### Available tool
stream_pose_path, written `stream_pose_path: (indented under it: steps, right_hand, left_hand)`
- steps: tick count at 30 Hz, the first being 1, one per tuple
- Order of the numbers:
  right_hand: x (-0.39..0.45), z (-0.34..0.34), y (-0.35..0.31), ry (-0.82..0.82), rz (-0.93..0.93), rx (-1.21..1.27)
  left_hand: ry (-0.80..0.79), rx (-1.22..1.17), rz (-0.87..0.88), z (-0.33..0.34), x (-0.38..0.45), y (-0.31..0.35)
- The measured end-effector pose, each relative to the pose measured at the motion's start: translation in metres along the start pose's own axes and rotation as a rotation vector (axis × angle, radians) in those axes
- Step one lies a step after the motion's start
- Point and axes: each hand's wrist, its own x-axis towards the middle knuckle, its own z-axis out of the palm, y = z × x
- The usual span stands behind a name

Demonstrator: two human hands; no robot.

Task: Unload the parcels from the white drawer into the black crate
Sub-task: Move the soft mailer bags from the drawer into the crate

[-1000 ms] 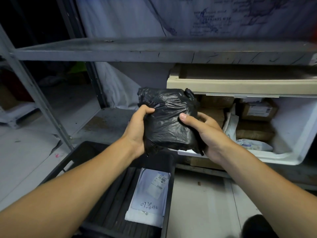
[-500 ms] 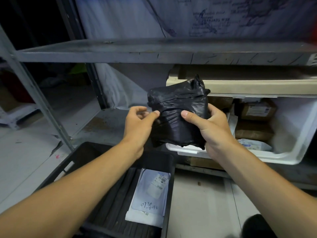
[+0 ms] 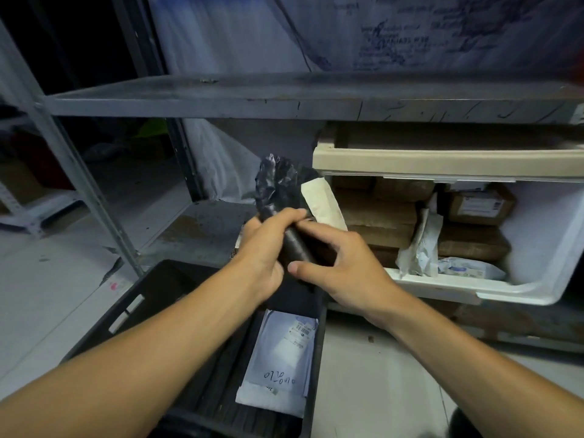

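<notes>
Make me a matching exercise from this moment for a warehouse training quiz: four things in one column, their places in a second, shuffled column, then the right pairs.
Things
1. crumpled black plastic-wrapped parcel
2. flat pale-blue mailer with handwriting
3. brown cardboard box with white label
4. grey metal shelf board

Places
A. inside the black plastic crate
B. at the back of the white plastic drawer
C. gripped in the left hand
D. above the drawer

Pairs: 1-C, 2-A, 3-B, 4-D
</notes>
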Motion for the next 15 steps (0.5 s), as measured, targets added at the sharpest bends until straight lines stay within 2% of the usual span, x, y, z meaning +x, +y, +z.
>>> stream_pose_path:
  steps: [2, 5, 7, 9, 11, 13, 15]
  right_hand:
    - [0.000, 0.002, -0.001, -0.014, 0.048, 0.097]
    - [0.004, -0.002, 0.007, 0.228, 0.099, 0.085]
    - [0.008, -0.011, 0.017, 0.313, 0.187, 0.023]
    - [0.006, -0.017, 0.024, 0.276, 0.357, 0.113]
    - [0.005, -0.019, 0.029, 0.232, 0.511, 0.341]
    - [0.004, -0.020, 0.031, 0.166, 0.574, 0.532]
    - [0.005, -0.018, 0.030, 0.090, 0.568, 0.583]
  left_hand:
    - [0.013, -0.041, -0.069, -0.011, 0.005, 0.005]
    - [-0.016, -0.015, -0.137, -0.020, 0.007, 0.009]
    - [-0.038, 0.000, -0.162, -0.026, 0.009, 0.010]
    - [-0.085, 0.007, -0.182, -0.034, 0.012, 0.010]
    - [-0.135, 0.036, -0.213, -0.045, 0.013, 0.010]
    - [-0.180, 0.078, -0.249, -0.055, 0.014, 0.006]
    - [-0.194, 0.096, -0.271, -0.063, 0.016, 0.001]
